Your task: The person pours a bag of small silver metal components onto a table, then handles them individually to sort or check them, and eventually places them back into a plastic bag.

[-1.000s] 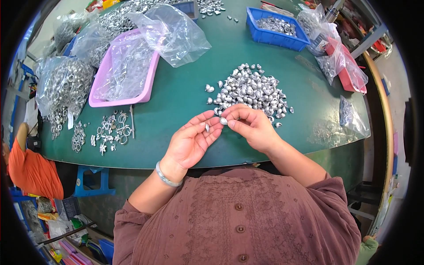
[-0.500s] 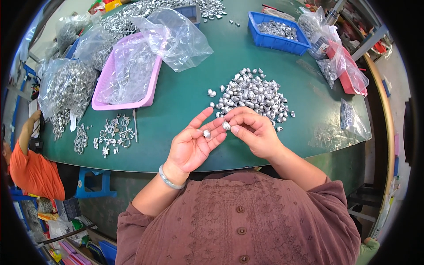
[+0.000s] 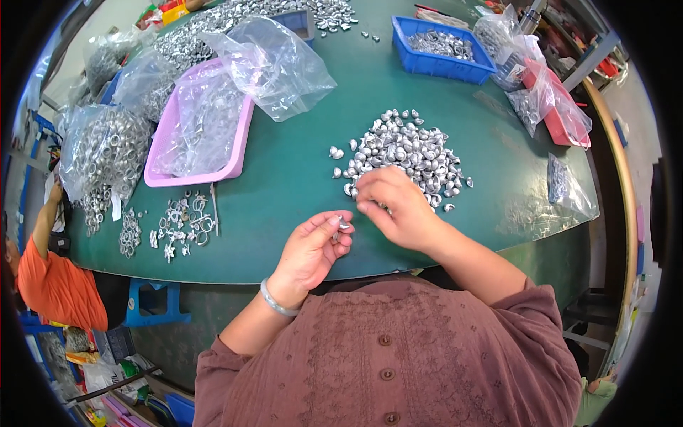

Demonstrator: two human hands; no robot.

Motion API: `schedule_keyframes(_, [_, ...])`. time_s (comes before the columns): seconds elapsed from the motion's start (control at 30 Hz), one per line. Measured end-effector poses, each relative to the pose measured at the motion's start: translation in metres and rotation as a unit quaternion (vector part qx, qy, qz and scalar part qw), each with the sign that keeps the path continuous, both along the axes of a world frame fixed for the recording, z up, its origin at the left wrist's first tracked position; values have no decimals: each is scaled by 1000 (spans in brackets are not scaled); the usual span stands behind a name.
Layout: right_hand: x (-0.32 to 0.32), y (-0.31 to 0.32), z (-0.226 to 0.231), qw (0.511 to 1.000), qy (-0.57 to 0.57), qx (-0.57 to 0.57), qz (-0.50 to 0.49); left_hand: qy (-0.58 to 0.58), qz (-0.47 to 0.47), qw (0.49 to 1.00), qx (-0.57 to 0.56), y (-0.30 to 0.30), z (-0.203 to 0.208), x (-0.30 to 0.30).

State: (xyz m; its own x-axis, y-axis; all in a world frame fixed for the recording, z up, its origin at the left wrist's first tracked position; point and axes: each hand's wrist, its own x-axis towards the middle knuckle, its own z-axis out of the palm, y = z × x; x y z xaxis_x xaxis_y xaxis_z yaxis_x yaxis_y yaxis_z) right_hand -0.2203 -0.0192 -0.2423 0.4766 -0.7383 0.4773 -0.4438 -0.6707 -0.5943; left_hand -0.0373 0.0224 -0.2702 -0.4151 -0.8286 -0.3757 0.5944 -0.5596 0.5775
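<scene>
Left hand [image 3: 304, 253]: palm turned up, thumb pressed against bent fingers, pinching at least one small silver piece [image 3: 344, 225]; exact count hidden by the fingers.
Right hand [image 3: 407, 212]: palm down, fingers curled close to the thumb, at the near edge of the heap; cannot tell whether a piece is held.
Bracelet [image 3: 277, 299]: pale, round, one, on the left wrist.
Heap [image 3: 411, 146]: many small silver pieces, rounded and shell-like, loose on the table, just beyond the right hand.
Strays [image 3: 336, 153]: a few like pieces, left of the heap, apart from it.
Table [image 3: 299, 164]: green top, scuffed toward its right end, near edge curved in view.
Pink basket [image 3: 244, 132]: on the table, left of the heap, well apart from it; lined with a clear bag [image 3: 292, 71] whose loose end spills over the far right rim.
Ring bag [image 3: 107, 146]: clear plastic, full of silver rings, left of the pink basket.
Small parts [image 3: 186, 222]: rings and flower-like shapes, spread nearer than the pink basket.
Thin rod [image 3: 215, 208]: one, beside the small parts.
Blue tray [image 3: 441, 66]: holding silver pieces, beyond the heap.
Red tray [image 3: 560, 130]: right side, partly under clear plastic.
Co-worker: orange sleeve [image 3: 57, 285], at far left.
</scene>
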Motion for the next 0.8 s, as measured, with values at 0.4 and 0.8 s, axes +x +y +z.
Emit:
schedule_keyframes(0.4, [42, -56, -11, 936, 330, -114, -40, 31, 13, 999, -5, 0, -6, 20])
schedule_keyframes(0.8, [25, -21, 13, 905, -172, 367, 131, -26, 32, 998, -40, -12, 11, 14])
